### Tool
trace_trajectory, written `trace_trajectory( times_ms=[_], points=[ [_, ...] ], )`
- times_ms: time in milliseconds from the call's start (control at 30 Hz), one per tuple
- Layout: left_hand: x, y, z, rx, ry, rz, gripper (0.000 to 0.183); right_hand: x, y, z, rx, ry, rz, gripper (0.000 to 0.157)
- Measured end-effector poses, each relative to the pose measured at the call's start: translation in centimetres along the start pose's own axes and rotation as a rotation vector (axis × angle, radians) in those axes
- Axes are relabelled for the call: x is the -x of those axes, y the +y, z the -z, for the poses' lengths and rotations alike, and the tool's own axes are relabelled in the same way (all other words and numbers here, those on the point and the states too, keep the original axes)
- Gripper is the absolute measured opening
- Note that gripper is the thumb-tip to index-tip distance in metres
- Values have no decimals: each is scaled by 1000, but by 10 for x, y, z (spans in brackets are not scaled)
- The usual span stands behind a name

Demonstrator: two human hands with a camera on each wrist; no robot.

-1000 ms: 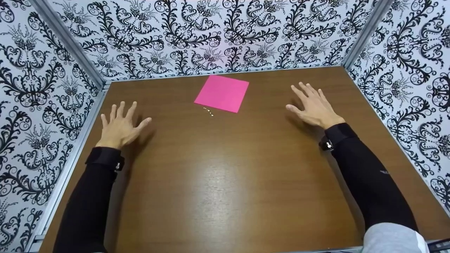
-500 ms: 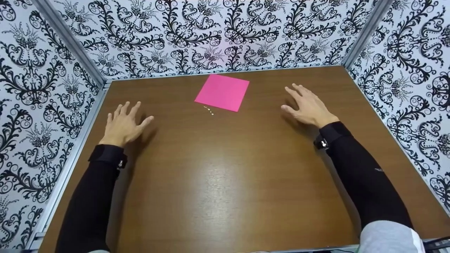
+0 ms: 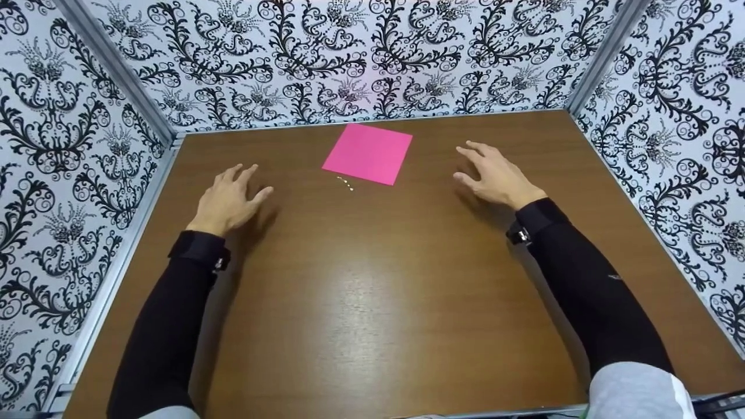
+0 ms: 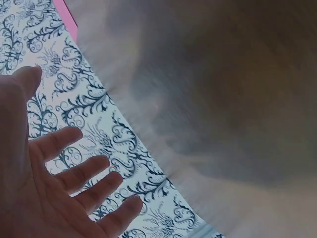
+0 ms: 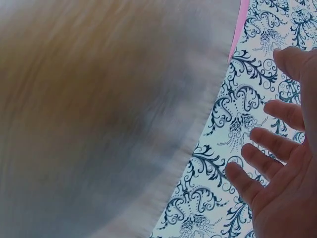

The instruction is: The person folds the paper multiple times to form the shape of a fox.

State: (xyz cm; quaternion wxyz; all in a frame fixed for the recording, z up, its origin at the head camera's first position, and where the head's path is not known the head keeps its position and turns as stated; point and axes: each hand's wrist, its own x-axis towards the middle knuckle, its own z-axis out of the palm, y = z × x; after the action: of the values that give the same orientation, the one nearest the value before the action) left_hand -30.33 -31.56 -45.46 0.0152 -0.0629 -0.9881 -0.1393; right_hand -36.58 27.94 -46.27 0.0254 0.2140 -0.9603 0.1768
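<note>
A square of pink paper (image 3: pixel 369 154) lies flat near the back of the brown table (image 3: pixel 361 279). Just in front of its near edge is a short, thin row of small shiny pieces (image 3: pixel 346 183), too small to make out. My left hand (image 3: pixel 226 201) is held over the table to the left of the paper, fingers spread and nothing in it. On the other side, my right hand (image 3: pixel 496 176) hovers nearer the paper, its fingers loosely extended and holding nothing. Both wrist views show bare palms, with a sliver of the pink paper (image 4: pixel 67 19) at the top.
Walls with a black-and-white scroll pattern (image 3: pixel 361 64) close off the back and both sides. Metal posts (image 3: pixel 110 64) stand in the back corners. Each wrist wears a black band (image 3: pixel 541 215) with a small camera.
Both hands have moved inward toward the paper, the left to the right and the right to the left. Their fingers are a little more bent. Paper and shiny pieces stay put.
</note>
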Motion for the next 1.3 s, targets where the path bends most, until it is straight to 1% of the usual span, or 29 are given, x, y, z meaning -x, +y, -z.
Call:
trace_trajectory(
  times_ms=[200,367,567,733,900,1100,1300],
  points=[
    [-12,18,-4,6,14,-38,78,-6,-7,-4,-2,16,31,69],
    [-24,34,-13,-4,31,-83,72,-13,-17,-7,-13,24,57,67],
    [-38,57,-24,7,26,-134,70,-22,-31,-13,-28,20,81,66],
    [-47,75,-31,31,7,-164,67,-30,-45,-18,-38,16,123,64],
    [-54,90,-39,29,-25,-190,66,-38,-58,-25,-39,-3,154,62],
    [-62,103,-48,25,-56,-217,66,-50,-75,-36,-45,-29,194,57],
    [-72,115,-59,7,-61,-257,65,-56,-90,-47,-32,-27,251,55]
  ],
)
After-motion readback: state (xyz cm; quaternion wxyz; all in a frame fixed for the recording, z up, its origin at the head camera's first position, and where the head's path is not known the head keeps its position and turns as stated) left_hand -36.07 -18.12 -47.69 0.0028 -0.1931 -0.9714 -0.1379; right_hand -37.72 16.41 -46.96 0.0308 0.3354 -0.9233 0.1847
